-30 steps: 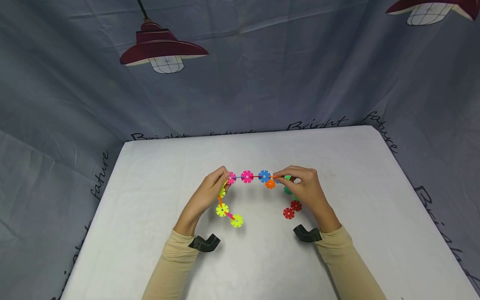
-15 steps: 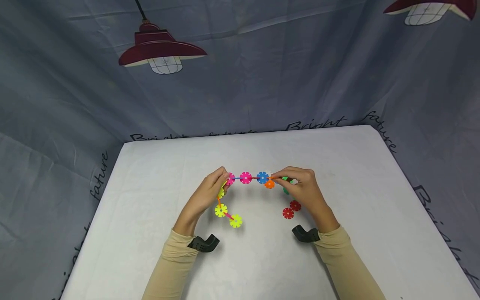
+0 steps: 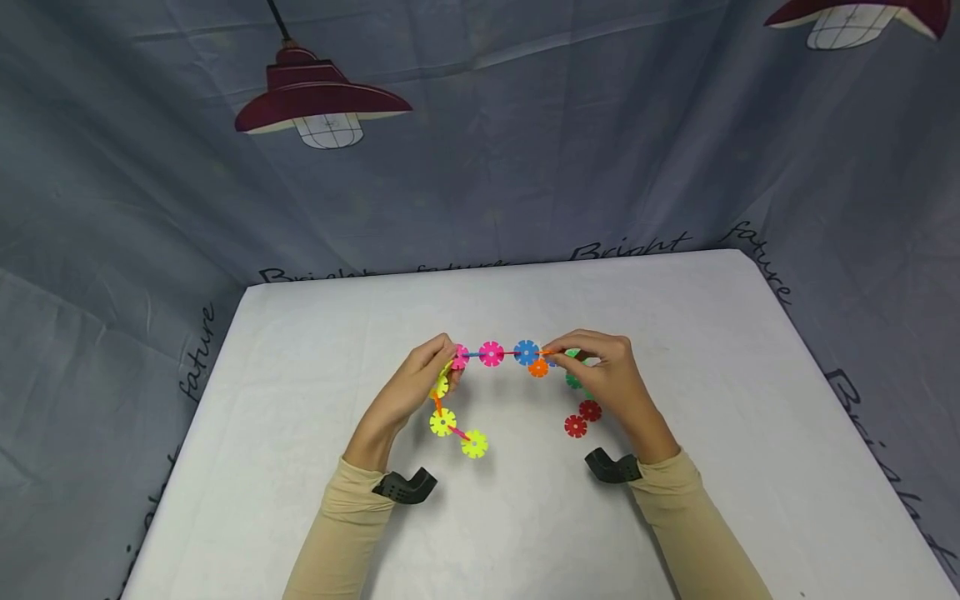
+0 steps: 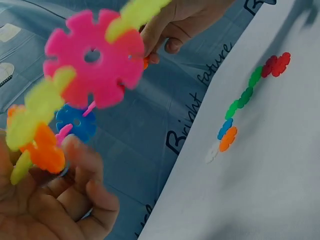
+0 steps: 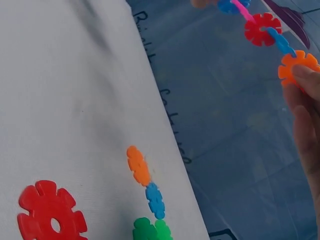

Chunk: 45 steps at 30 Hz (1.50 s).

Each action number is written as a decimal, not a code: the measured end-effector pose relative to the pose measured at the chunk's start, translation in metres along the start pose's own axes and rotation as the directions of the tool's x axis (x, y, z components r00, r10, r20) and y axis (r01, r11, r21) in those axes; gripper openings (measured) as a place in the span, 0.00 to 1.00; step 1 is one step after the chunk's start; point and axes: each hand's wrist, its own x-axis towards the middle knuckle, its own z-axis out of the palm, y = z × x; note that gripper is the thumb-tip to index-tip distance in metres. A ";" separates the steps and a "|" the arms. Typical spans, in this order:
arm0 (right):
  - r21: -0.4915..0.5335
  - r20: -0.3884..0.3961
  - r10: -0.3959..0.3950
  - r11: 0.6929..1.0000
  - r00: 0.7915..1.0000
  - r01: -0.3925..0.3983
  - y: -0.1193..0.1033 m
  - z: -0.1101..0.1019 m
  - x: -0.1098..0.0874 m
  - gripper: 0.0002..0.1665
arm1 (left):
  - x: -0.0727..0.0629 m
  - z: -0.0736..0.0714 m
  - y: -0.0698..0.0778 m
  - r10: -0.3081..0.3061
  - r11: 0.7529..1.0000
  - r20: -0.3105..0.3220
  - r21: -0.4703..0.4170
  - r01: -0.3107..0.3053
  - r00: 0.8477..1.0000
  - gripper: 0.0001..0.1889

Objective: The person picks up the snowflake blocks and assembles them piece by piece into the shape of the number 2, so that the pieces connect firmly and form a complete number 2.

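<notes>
A person's left hand (image 3: 412,382) pinches a chain of notched discs (image 3: 491,353) above a white desk (image 3: 525,525), the right hand (image 3: 612,372) pinching its orange end disc (image 5: 288,68); more discs (image 3: 576,426) lie nearby

My chain of discs (image 3: 491,354) has yellow, pink, orange and blue in it. The other discs (image 3: 575,427) are red, green, blue and orange, and one white disc (image 4: 212,153) also. The table (image 3: 525,533) is plain white. My sleeves (image 3: 330,533) are plain beige, and my wrist cameras (image 3: 408,487) are black. The backdrop (image 3: 525,167) is grey-blue, printed with black lettering (image 3: 633,247) and dark red lamps (image 3: 318,96), whose pale bulbs (image 3: 328,132) carry a dark grid.
</notes>
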 end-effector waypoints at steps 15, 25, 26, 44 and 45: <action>0.076 0.162 0.001 0.997 0.987 -0.013 -0.012 0.015 0.000 0.14 | 0.000 0.011 -0.002 -0.030 0.999 0.222 -0.011 0.033 0.975 0.11; 0.054 0.143 -0.062 0.997 0.988 0.054 -0.013 0.017 0.000 0.14 | 0.002 0.019 -0.004 -0.003 1.000 0.112 -0.006 0.004 0.994 0.11; 0.054 0.148 -0.063 0.997 0.987 0.055 -0.013 0.016 0.000 0.14 | 0.002 0.019 -0.004 -0.003 1.000 0.109 -0.012 0.005 0.994 0.11; 0.028 0.176 -0.156 0.988 0.972 0.153 -0.020 0.012 0.004 0.16 | 0.003 0.021 -0.002 -0.055 0.998 0.108 -0.019 0.058 0.993 0.10; 0.025 0.179 -0.152 0.988 0.972 0.150 -0.020 0.012 0.004 0.16 | 0.003 0.021 -0.002 -0.056 0.998 0.109 -0.019 0.058 0.993 0.10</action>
